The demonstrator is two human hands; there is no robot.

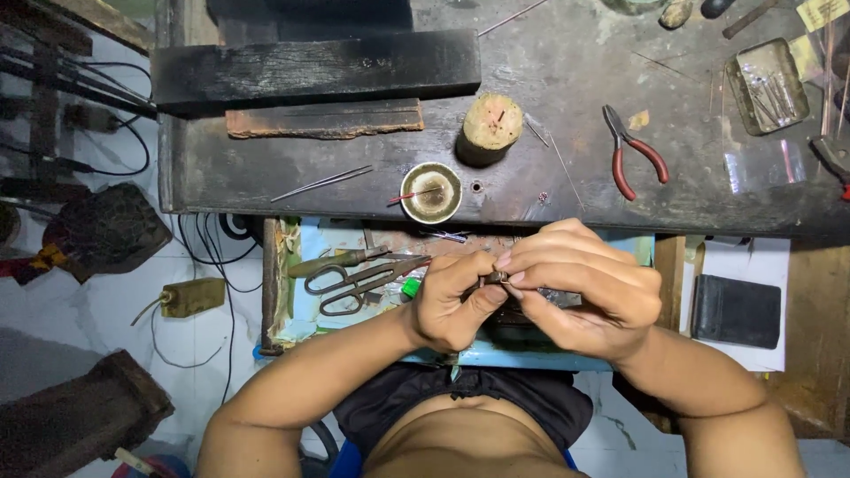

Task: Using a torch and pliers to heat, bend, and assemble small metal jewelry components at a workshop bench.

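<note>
Dark scorched workbench [266, 177], yellow tag [822, 12] far corner; left hand [452, 305] and right hand [580, 296] together, pinched on small metal piece [494, 277].

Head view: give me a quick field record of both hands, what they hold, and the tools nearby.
left hand: fingertips pinched on a small dark metal piece
right hand: fingertips meet the same piece from the other side
under hands: light blue open drawer tray
in tray: large grey metal shears, left of the hands
bench: dark worn wooden bench top
on bench: red-handled pliers; small round metal bowl; short pale wooden cylinder block
</note>
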